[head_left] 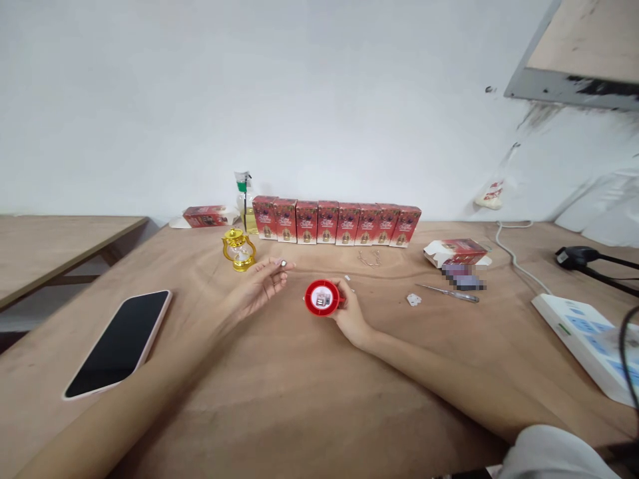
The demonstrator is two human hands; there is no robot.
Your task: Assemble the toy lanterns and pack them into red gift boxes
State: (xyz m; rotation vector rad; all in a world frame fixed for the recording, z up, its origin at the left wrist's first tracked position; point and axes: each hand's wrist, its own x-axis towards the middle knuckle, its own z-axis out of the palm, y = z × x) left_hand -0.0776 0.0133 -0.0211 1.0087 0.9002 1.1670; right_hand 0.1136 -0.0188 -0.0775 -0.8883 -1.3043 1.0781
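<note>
My right hand [350, 311] grips a small round red lantern base [322, 297], turned so its underside with a white battery compartment faces me. My left hand [263, 283] rests palm up on the wooden table [279, 392], pinching a tiny silvery piece [283, 263] at its fingertips. A small gold lantern [239, 249] stands upright just beyond the left hand. A screwdriver [448, 293] and a small white cover piece [413, 300] lie to the right of my right hand.
A row of several red boxes [336, 223] lines the far edge, with a bottle [244, 199] behind. An opened red box [456, 253] lies at right. A phone [120, 342] lies face up at left; a white power strip [589, 342] sits far right.
</note>
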